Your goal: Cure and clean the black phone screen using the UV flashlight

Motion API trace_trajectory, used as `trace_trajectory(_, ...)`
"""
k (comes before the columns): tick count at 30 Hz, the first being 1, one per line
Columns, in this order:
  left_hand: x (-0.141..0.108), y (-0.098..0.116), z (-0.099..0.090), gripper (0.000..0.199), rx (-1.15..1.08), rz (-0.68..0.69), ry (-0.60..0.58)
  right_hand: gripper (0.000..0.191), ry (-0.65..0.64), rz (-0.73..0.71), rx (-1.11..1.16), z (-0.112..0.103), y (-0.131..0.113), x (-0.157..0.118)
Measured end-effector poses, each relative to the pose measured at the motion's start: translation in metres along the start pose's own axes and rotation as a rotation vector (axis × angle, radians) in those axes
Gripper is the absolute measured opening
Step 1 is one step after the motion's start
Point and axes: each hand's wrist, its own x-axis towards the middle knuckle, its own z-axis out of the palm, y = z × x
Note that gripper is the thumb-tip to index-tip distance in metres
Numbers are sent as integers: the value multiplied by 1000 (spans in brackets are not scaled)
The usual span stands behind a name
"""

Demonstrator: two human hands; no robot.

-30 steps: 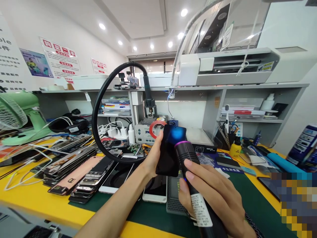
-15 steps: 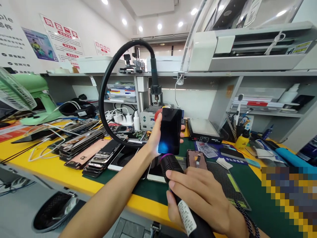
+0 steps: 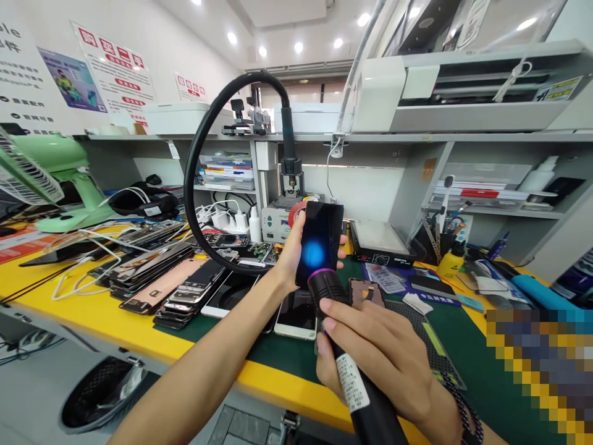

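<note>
Held upright in my left hand (image 3: 293, 250) is a dark smartphone screen (image 3: 324, 232), with my thumb along its left edge and fingertips showing at its right. My right hand (image 3: 377, 352) is wrapped round a black flashlight (image 3: 327, 293) with a purple ring and a white label. The flashlight's head is close to the screen's lower part, and a blue glow shows on the dark glass. Whether the two touch, I cannot tell. Below them on the green mat (image 3: 282, 364) lies a white-framed phone (image 3: 296, 315). A phone part with a brownish back (image 3: 365, 292) is behind my right hand.
Stacks of phone screens (image 3: 185, 296) cover the mat's left side. A black flexible arm (image 3: 188, 185) arches over the bench. Behind are a grey machine (image 3: 275, 219) and a flat heating plate (image 3: 380, 241). A yellow bottle (image 3: 451, 262) and tool holder (image 3: 428, 241) stand right. A bin (image 3: 102, 392) is below.
My right hand has shifted the flashlight slightly up and right. The blue glow has moved up from the screen's lower left edge. My left hand and the screen moved slightly right.
</note>
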Motion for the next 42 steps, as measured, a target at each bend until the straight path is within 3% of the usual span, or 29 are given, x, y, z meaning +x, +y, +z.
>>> trace_trajectory(7,4,-4,-9,80,39,40,-108,31,46,41,-70,-2,3,-2)
trace_trajectory(12,2,-6,-14,90,115,-38,-98,34,79,28,-72,1,6,-3)
trace_trajectory(15,3,-8,-13,81,96,2,-100,36,101,16,-87,2,11,-1)
trace_trajectory(20,10,-8,-12,64,134,70,35,38,318,118,-176,-2,34,7)
trace_trajectory(24,13,-8,-13,56,359,65,152,19,456,347,-283,-7,62,11)
trace_trajectory(29,13,-12,-4,54,596,-73,264,9,559,397,-227,-7,91,2)
trace_trajectory(33,9,-24,19,59,992,-80,316,10,589,358,-239,-5,105,-6)
trace_trajectory(38,16,-52,51,70,1933,-42,311,11,572,414,-297,-6,117,-16)
trace_trajectory(42,35,-80,66,62,2182,-18,381,14,567,488,-336,-8,128,-23)
